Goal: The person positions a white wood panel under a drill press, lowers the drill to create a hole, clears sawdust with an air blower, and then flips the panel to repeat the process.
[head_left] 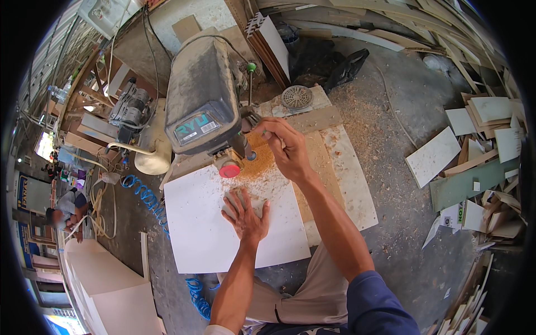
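- A worker sat before a dusty drill press point(201, 92), both bare hands at work beside its head.
- The left hand point(245, 218) lay palm down in front of the drill press, fingers spread wide, on a large white panel point(206, 237).
- The panel stretched out in front of the drill press, its far edge beneath the machine's head and strewn with pale chips.
- The right hand point(287, 148) was raised at the right side of the drill press, fingers curled narrowly round a feed lever point(253, 118), whose tip was mostly hidden by the grip.
- A second lever with a green knob point(250, 67) stood up at the drill press's right flank.
- A round red cap point(229, 170) showed at the front underside of the drill press, with tan sawdust point(262, 163) heaped just to its right.
- A round grille point(297, 97) rested right of the drill press, and a pile of board offcuts point(432, 156) lay well off to its right.
- Left of the drill press, a blue coiled hose point(146, 195) trailed across the floor.
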{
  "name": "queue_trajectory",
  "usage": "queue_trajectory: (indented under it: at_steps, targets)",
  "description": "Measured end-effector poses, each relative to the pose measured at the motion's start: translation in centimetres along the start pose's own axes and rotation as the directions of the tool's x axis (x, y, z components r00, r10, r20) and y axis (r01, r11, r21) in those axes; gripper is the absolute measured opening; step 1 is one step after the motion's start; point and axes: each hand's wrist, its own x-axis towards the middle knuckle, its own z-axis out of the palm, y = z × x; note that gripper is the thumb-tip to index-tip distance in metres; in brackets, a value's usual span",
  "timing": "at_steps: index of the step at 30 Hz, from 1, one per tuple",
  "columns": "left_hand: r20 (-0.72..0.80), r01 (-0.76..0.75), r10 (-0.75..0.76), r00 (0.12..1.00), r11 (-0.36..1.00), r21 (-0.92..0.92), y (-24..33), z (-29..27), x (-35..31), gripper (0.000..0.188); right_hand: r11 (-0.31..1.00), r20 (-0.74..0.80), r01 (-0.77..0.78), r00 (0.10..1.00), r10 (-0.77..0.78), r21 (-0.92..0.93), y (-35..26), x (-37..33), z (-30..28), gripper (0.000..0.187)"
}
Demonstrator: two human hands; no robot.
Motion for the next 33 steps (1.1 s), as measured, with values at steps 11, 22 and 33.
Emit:
queue_trajectory:
  at_steps: [11,22,33]
  targets:
    - [0.04,0.0,0.0,0.999,1.0,-0.011,0.0,-0.19,0.08,0.094,1.0,-0.005,0.02,1.0,-0.02,-0.002,0.07,-0.1,0.02,0.028]
    - [0.001,-0.003,0.003,1.0,1.0,0.007,-0.05,0.15,0.05,0.094,1.0,0.006,0.018,1.0,-0.018,0.0,0.28,-0.31,-0.09,0.028]
    - [-0.008,-0.013,0.013,1.0,1.0,-0.016,0.01,-0.02,-0.08,0.093,0.999,0.01,0.049,0.999,-0.049,-0.018,0.54,-0.43,-0.21,0.028]
